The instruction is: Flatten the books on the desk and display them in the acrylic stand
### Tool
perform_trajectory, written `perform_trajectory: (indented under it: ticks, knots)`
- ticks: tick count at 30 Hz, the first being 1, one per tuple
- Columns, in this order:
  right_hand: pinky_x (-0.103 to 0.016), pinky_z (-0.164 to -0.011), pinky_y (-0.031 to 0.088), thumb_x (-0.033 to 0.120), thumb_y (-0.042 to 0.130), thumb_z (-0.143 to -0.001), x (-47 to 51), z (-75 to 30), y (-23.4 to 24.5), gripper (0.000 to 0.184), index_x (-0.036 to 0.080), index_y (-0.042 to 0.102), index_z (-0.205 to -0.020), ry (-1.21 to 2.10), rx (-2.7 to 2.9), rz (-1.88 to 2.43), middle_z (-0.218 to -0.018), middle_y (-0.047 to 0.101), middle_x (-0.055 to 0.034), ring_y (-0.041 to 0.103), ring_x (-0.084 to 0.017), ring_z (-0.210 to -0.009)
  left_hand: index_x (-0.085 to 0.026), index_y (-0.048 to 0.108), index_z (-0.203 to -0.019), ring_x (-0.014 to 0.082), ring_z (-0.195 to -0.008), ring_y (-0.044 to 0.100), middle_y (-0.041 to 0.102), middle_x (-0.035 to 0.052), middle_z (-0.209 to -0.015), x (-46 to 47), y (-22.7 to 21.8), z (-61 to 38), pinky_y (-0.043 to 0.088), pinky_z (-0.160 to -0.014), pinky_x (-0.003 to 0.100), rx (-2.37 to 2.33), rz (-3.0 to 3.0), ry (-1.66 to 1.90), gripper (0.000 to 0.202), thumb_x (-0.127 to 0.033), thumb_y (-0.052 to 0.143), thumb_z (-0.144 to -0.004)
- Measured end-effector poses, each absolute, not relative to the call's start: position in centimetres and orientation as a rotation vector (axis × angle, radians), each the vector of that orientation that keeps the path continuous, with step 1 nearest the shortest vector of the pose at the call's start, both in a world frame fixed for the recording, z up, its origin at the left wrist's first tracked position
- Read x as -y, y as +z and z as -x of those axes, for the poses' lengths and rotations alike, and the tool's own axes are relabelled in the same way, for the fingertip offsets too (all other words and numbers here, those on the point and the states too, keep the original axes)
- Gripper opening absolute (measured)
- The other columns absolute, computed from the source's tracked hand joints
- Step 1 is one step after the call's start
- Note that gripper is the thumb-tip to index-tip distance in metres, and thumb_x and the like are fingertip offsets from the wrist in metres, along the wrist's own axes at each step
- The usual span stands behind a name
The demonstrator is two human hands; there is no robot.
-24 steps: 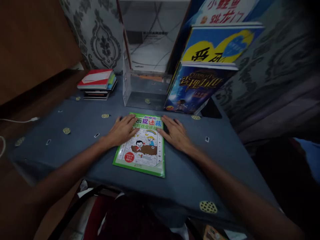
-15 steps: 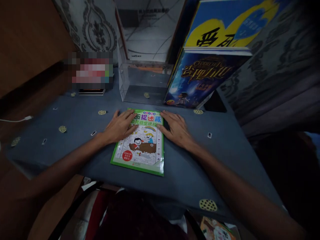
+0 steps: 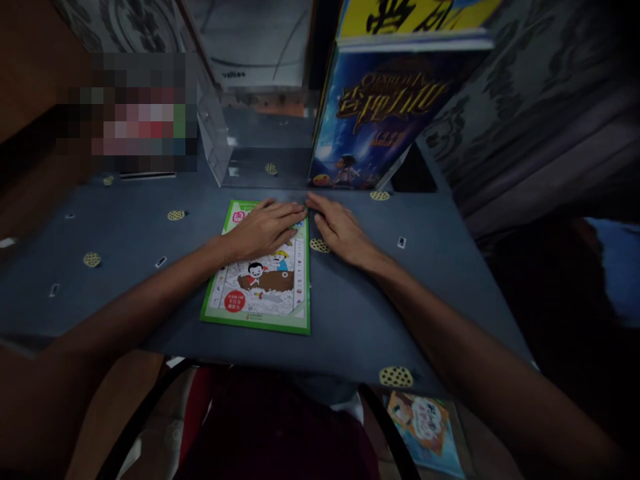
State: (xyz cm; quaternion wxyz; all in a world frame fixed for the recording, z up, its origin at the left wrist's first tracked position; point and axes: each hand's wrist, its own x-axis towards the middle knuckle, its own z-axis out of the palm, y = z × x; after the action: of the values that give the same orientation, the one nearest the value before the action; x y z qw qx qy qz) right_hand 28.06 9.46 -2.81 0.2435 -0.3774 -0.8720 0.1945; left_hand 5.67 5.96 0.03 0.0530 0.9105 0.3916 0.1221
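A thin green-bordered children's colouring book (image 3: 260, 293) lies flat on the blue-grey table (image 3: 150, 233). My left hand (image 3: 265, 228) lies flat on the upper part of its cover, fingers stretched toward the top right corner. My right hand (image 3: 340, 230) rests open on the table just right of the book, its fingertips at the book's top right corner, close to the left fingertips.
A clear acrylic bin (image 3: 250, 143) stands behind the book. A dark blue picture book (image 3: 380, 113) leans upright at its right with more books above. Round dotted stickers (image 3: 395, 375) are scattered on the table. Another book (image 3: 425, 427) lies below the front edge.
My left hand slid right across the top of the book and my right hand moved off its right edge onto the table. The view has tilted down and shifted.
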Motion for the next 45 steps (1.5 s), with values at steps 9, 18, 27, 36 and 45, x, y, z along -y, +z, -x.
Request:
perform_trajectory:
  ticks: [9, 18, 27, 36, 45]
  knots:
    - [-0.061, -0.116, 0.033, 0.054, 0.033, -0.105, -8.6, -27.3, -2.7, 0.055, 0.023, 0.057, -0.144, 0.372, 2.450, 1.065, -0.151, 0.057, -0.0094, 0.048, -0.035, -0.140, -0.024, 0.055, -0.146, 0.0261, -0.140, 0.052, 0.058, 0.0092, -0.149, 0.8, 1.1, -6.1, 0.029, -0.122, 0.053, -0.917, -2.709, 0.324, 0.044, -0.036, 0.040, -0.107]
    - [-0.062, -0.116, 0.033, 0.058, 0.031, -0.104, -8.1, -27.3, -2.6, 0.061, 0.022, 0.051, -0.149, 0.281, 2.511, 1.102, -0.155, 0.052, -0.0120, 0.046, -0.037, -0.142, -0.016, 0.052, -0.146, 0.0239, -0.141, 0.052, 0.063, 0.0117, -0.144, 7.8, 0.6, -6.7, 0.028, -0.126, 0.052, -0.708, -2.763, 0.467, 0.042, -0.026, 0.046, -0.105]
    - [-0.065, -0.117, 0.028, 0.066, 0.031, -0.102, -3.7, -28.2, -2.1, 0.072, 0.020, 0.034, -0.158, 0.220, 2.597, 1.031, -0.166, 0.033, -0.0171, 0.030, -0.037, -0.153, -0.019, 0.061, -0.134, 0.0239, -0.130, 0.062, 0.070, 0.0121, -0.134, 7.7, 0.8, -6.2, 0.040, -0.119, 0.052, -0.673, -2.602, 0.704, 0.037, -0.016, 0.050, -0.099]
    - [-0.061, -0.126, 0.021, 0.045, 0.043, -0.105, 6.4, -26.4, -0.2, 0.054, 0.023, 0.042, -0.154, 0.394, 2.733, 0.708, -0.164, 0.038, -0.0112, 0.029, -0.030, -0.154, -0.020, 0.064, -0.118, 0.0201, -0.109, 0.066, 0.070, 0.0075, -0.113, 7.2, 1.6, -4.7, 0.054, -0.100, 0.038, -1.259, -1.801, 1.258, 0.029, -0.034, 0.043, -0.105]
    - [-0.053, -0.124, 0.033, 0.029, 0.051, -0.104, 8.9, -27.9, -0.4, 0.053, 0.014, 0.042, -0.153, 0.524, 2.767, 0.495, -0.159, 0.046, -0.0147, 0.036, -0.025, -0.152, -0.019, 0.061, -0.115, 0.0223, -0.107, 0.063, 0.067, 0.0081, -0.113, 6.6, 0.2, -1.6, 0.051, -0.100, 0.041, -1.555, -1.897, 1.105, 0.024, -0.032, 0.049, -0.099]
